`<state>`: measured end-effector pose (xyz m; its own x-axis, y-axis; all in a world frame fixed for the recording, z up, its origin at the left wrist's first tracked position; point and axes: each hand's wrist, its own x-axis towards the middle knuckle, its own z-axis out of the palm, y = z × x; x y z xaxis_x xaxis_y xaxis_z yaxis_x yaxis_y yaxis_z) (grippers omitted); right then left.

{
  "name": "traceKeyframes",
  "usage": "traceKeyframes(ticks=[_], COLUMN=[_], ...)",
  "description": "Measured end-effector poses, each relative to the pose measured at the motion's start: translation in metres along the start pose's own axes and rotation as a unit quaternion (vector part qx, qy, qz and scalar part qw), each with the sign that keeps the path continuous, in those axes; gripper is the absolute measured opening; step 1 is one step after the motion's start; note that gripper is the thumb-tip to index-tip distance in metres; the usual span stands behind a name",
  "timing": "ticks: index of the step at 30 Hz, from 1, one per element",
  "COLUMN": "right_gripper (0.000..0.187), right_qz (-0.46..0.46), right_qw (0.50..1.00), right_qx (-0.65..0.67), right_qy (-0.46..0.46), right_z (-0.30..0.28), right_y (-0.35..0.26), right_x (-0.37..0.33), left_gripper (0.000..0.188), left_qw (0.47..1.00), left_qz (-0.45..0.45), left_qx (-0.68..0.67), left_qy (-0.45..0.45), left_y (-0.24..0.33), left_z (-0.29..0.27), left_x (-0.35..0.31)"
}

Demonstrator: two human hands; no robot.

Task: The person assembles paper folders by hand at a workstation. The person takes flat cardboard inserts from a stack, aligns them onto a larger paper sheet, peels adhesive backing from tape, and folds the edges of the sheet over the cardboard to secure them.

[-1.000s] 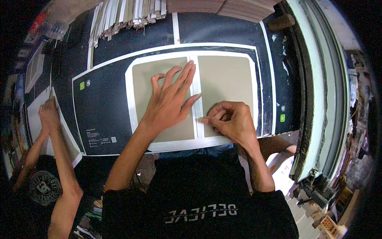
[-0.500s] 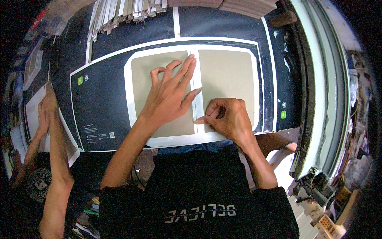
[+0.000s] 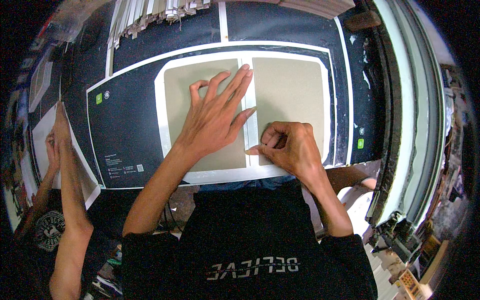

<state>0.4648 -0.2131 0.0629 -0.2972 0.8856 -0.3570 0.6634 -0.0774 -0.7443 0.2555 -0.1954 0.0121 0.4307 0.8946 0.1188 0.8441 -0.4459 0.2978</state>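
Two tan-grey boards lie side by side on a white sheet [image 3: 160, 117] with cut corners: a left board [image 3: 180, 120] and a right board [image 3: 290, 95]. Between them runs a narrow pale strip [image 3: 253, 122]. My left hand [image 3: 212, 117] rests spread over the left board, its longest fingertips and thumb reaching the strip. Lower down, my right hand [image 3: 292, 147] is at the near left part of the right board. Its fingers are curled in, and the thumb tip lies on the strip's near end. Whatever the curled fingers hold, if anything, is hidden.
Under the sheet is a dark printed panel [image 3: 130, 125] with a white border. Narrow board strips [image 3: 150, 17] are piled at the far left, beside a stack of brown boards [image 3: 320, 6]. A co-worker's arms [image 3: 70, 185] hold a white sheet [image 3: 82, 165] on the left. Metal rails [image 3: 415, 110] run along the right.
Both hands keep nearly the same pose and place on the boards. The boards and my hands appear shifted only slightly in the picture.
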Motion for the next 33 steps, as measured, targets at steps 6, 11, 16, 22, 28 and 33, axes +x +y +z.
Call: traceKeyframes(ticks=[6, 11, 16, 22, 28, 33], right_gripper=[0.027, 0.039, 0.039, 0.038, 0.035, 0.041], right_qz=[-0.086, -0.081, -0.067, -0.064, -0.074, -0.03], right_qw=[0.995, 0.996, 0.995, 0.997, 0.988, 0.991], right_qx=[-0.045, -0.038, -0.068, -0.047, -0.138, -0.12], right_qy=[0.029, 0.012, -0.016, -0.007, -0.014, -0.043], right_z=[0.007, -0.001, 0.001, 0.0, 0.001, 0.0], right_y=[0.013, 0.006, 0.004, 0.009, -0.001, -0.008], right_x=[-0.001, -0.008, 0.002, 0.0, 0.002, 0.003], left_gripper=[0.069, 0.069, 0.072, 0.073, 0.078, 0.071], left_qw=[1.0, 1.0, 1.0, 1.0, 0.999, 0.992], left_qz=[0.005, 0.013, 0.003, 0.003, 0.012, 0.005], left_qx=[0.019, 0.007, -0.018, -0.025, -0.022, -0.107], left_qy=[-0.003, 0.017, 0.01, 0.009, 0.036, 0.065], left_y=[0.003, 0.003, 0.0, 0.003, -0.003, -0.007], left_z=[-0.006, -0.006, -0.005, -0.002, 0.003, -0.005], left_x=[0.001, 0.002, 0.002, 0.002, -0.001, 0.0])
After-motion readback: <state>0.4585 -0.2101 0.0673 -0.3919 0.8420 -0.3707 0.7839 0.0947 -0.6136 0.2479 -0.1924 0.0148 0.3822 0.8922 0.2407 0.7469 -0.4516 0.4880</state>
